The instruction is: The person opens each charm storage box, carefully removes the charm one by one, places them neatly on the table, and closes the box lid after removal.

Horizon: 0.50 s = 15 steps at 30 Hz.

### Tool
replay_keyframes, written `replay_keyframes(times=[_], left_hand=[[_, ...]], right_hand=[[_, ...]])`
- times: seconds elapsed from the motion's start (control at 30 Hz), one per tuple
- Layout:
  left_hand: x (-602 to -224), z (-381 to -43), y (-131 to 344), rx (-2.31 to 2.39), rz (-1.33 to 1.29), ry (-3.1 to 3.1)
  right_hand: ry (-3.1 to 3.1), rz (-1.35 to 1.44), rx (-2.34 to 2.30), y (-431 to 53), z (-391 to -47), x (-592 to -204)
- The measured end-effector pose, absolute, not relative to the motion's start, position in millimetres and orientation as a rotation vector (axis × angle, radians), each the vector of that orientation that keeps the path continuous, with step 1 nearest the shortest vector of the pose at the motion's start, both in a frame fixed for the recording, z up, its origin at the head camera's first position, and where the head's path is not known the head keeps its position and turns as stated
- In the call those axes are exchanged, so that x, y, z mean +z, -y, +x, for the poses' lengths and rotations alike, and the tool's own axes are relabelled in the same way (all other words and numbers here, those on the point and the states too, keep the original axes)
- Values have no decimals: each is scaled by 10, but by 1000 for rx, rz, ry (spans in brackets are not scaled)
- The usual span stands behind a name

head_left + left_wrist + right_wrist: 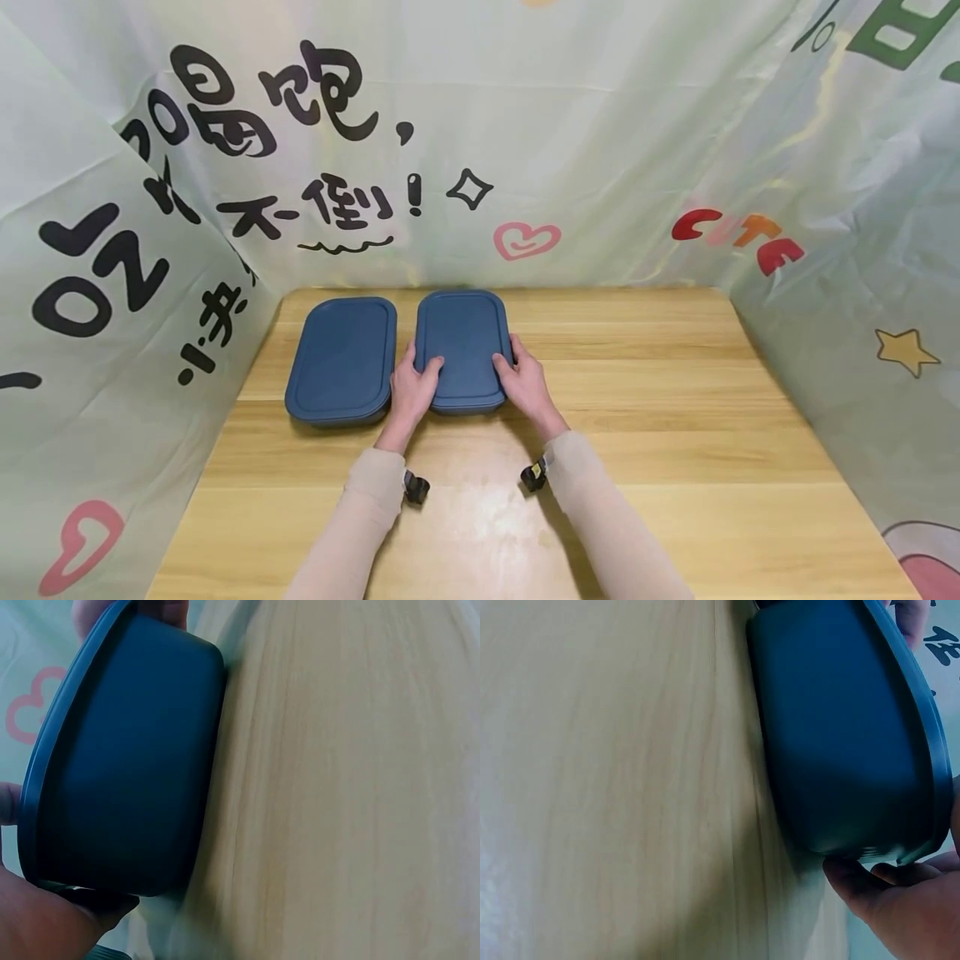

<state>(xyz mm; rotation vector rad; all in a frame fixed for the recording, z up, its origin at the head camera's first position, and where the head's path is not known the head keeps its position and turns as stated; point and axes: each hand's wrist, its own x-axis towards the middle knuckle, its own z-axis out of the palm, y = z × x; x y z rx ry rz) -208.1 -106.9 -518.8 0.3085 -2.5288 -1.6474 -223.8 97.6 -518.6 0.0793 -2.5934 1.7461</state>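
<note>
A dark blue lidded food container (465,350) stands at the back of the table, a little left of the middle, its lid on. From its left side my left hand (412,387) grips it, thumb over the lid's edge. My right hand (527,385) holds the opposite side in the same way. In the left wrist view the container's front wall (127,765) shows close to the wood, with fingers curled under its rim. The right wrist view shows right-hand fingertips (847,881) at the lower edge of the side wall.
A second dark blue lidded container (342,358) sits just left, close beside my left hand. The wooden table (660,433) stretches to the right and front. Printed cloth walls (600,150) enclose the back and both sides.
</note>
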Motion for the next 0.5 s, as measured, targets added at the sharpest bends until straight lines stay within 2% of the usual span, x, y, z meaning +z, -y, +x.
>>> replay_keyframes(times=[0.5], left_hand=[[-5096,-2089,1069,-1698,284,2548]], right_hand=[[2604,60,1761,-970,-2269,-5110]])
